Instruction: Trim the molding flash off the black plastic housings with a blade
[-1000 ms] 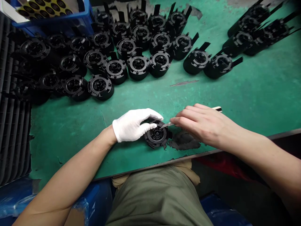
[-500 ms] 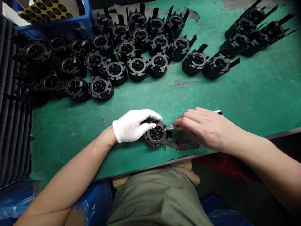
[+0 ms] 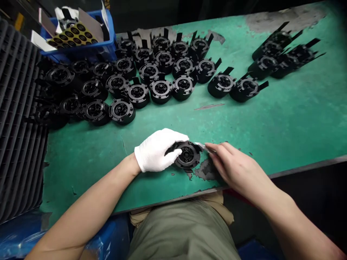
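Note:
My left hand [image 3: 161, 151], in a white glove, is closed around the left side of a round black plastic housing [image 3: 188, 155]. Its thumb lies over the housing's ringed top face. The housing rests on the green bench top near the front edge. My bare right hand [image 3: 233, 159] pinches a knife [image 3: 207, 148] with a thin metal blade. The blade's tip is at the upper right rim of the housing, beside a dark tab. Most of the knife's handle is hidden by the fingers.
Several similar black housings [image 3: 161, 90] stand in rows at the back left, and another cluster [image 3: 267, 65] at the back right. A blue bin [image 3: 81, 54] holds a yellow sticker sheet [image 3: 74, 36]. Stacked dark ribbed trays [image 3: 21, 126] line the left side. Torn patches mark the bench top [image 3: 244, 126].
The knife has moved from the middle of the housing's face to its upper right rim, and my right hand has turned with it. The view has tilted up; my left hand keeps its hold.

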Tool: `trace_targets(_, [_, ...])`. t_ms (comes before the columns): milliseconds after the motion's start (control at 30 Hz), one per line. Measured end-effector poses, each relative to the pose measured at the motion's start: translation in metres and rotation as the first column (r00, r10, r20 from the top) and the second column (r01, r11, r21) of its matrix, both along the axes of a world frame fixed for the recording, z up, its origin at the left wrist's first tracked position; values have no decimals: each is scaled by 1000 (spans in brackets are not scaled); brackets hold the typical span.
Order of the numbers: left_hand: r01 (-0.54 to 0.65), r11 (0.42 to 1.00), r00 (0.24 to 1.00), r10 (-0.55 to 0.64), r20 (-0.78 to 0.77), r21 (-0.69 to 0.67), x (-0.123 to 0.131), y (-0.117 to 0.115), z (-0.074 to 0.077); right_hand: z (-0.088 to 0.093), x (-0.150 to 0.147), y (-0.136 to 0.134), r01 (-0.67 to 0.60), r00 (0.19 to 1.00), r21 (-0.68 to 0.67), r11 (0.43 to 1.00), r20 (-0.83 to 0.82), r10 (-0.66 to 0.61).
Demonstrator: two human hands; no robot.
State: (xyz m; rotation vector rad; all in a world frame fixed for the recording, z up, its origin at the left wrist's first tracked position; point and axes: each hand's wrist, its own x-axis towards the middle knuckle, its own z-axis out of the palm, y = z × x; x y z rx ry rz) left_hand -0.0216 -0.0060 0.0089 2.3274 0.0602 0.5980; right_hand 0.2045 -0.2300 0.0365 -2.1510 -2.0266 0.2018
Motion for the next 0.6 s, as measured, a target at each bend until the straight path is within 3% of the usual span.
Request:
trace_targets(167, [2,999,999,-1,-54,34,3,0,-1,30,-4,-11,-54,990,-34,998,-129,50])
trace_targets(300, [-56,998,998,56,14,17,2,-2,-5,45,9,-21,87,955,-3,996,-285,-84])
trace_targets(400, [-83,997,994,83,74,-5,1,-3,-6,38,12,-23,186,949,30,982,-265,-171])
trace_targets(600, [-153,988,979,153,134,-11,-2,-4,0,15,4,-19,186,960,94,978,-231,-160])
